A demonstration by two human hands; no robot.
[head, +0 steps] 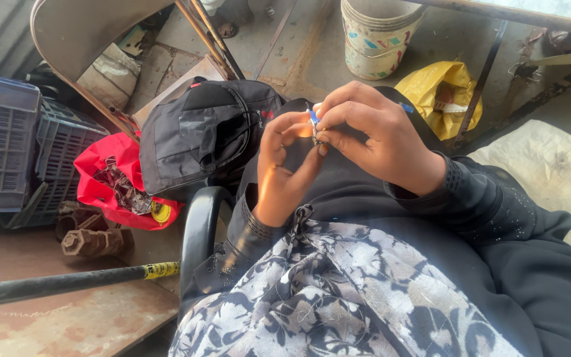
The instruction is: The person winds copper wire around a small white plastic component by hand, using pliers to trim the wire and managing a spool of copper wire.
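My left hand (284,168) and my right hand (377,135) meet over my lap, both in black sleeves. Between their fingertips they pinch a small metal part with a blue piece (314,122) on it. Most of that part is hidden by my fingers. A grey and white floral cloth (338,297) lies across my lap below the hands.
A black backpack (203,132) sits to the left, by a red bag (117,178) and blue plastic crates (4,142). A black armrest (201,228), a dark rod (61,284), a patterned bucket (377,36) and a yellow bag (439,92) are nearby.
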